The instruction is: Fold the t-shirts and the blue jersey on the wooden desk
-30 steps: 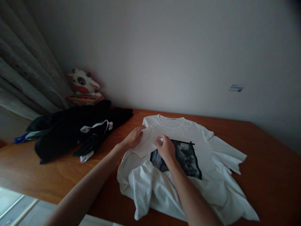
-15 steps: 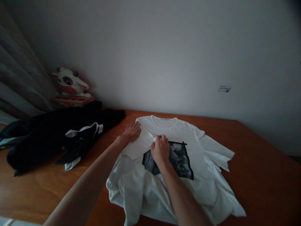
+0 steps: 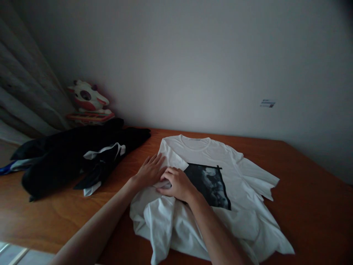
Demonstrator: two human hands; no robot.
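- Brown wooden tabletop (image 3: 41, 217) stands against grey wall (image 3: 179, 66).
- Black, white-trimmed cloth heap (image 3: 63, 156) lies left.
- White-and-red cow-shaped toy keyboard (image 3: 89, 101) sits just behind heap.
- Pale fabric curtain (image 3: 23, 84) hangs far left.
- Small rectangular printed label (image 3: 267, 103) on wall, right.

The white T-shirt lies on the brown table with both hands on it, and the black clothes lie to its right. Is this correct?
No: the head view shows the black clothes to the left of the white T-shirt. The rest is right: the shirt lies on the brown table, with the left hand and the right hand on it.
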